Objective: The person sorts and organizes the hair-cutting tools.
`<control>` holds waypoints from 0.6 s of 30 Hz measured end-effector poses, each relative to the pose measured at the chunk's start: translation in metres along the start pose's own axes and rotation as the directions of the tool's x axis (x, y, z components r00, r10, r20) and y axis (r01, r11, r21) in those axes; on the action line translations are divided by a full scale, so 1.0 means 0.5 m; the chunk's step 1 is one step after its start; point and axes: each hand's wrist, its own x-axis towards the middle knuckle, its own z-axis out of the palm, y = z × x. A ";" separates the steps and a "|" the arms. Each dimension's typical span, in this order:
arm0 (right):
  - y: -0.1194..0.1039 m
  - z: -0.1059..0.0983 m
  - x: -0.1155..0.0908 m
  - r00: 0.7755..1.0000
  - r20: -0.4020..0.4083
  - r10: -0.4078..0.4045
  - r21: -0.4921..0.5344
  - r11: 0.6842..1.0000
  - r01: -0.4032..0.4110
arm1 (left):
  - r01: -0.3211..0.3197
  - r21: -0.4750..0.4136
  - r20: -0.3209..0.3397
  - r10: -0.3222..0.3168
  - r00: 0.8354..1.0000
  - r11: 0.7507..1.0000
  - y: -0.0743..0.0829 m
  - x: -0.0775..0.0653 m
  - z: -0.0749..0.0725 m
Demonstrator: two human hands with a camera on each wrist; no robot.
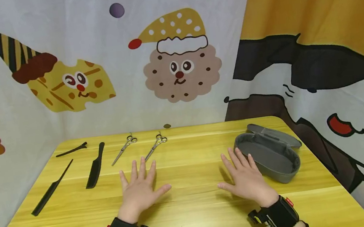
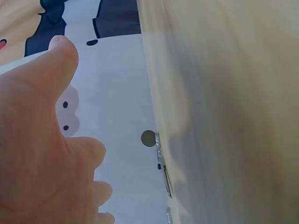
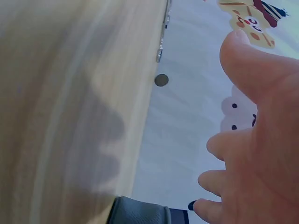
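My left hand (image 1: 139, 193), fingers spread, hovers palm down over the table with nothing in it. Its fingertips overlap the tip of a pair of scissors (image 1: 156, 146) in the head view. Another pair of scissors (image 1: 124, 149) lies just left of that. My right hand (image 1: 246, 181) is spread in the same way, beside a grey zip case (image 1: 280, 167) whose lid is folded back. In the right wrist view, the case (image 3: 140, 211) shows at the bottom, below my fingers. Both palms face down and hold nothing.
On the left of the wooden table (image 1: 196, 219) lie a black wide comb (image 1: 96, 170), a rat-tail comb (image 1: 51, 192) and a dark hair clip (image 1: 71, 149). A cartoon-printed curtain (image 1: 100, 120) hangs behind the table's back edge and along its sides.
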 end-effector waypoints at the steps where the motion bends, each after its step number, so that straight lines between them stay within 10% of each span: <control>1: 0.002 -0.001 0.000 1.000 -0.011 0.001 -0.002 1.000 -0.001 | -0.001 0.001 -0.001 0.001 1.000 1.000 0.002 0.000 0.000; 18: 0.080 -0.047 -0.036 0.989 -0.106 0.099 0.071 0.993 -0.092 | -0.075 -0.025 0.020 0.075 0.997 0.997 0.067 0.021 -0.007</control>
